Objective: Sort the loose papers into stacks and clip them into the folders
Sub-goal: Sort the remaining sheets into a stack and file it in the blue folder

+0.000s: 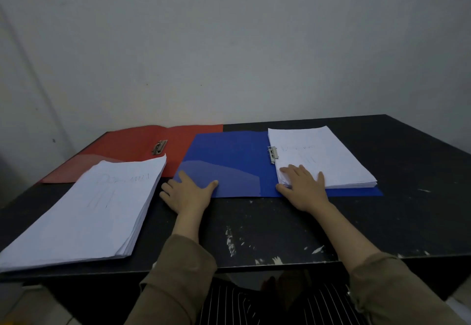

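The blue folder (229,161) lies open on the black tabletop (267,228), its metal clip (273,154) at the spine. A paper stack (323,154) sits on its right-hand leaf, inner edge against the clip; whether the clip is over the sheets cannot be told. The right hand (303,187) rests flat on the stack's near left corner, fingers straight, its grip apart and holding nothing. The left hand (188,191) lies flat on the near left corner of the folder's left cover, fingers spread, grip likewise apart.

A second paper stack (84,207) lies loose at the left, overlapping the near edge of the open red folder (132,151), whose clip (159,147) is bare.

Judgement: the step in hand is seating or closing the blue folder. Recommended: keep the right palm pressing so sheets stay square against the clip, confirm the clip bites the whole stack, then fold the left cover across without dragging the folder. The left stack remains to be filed.
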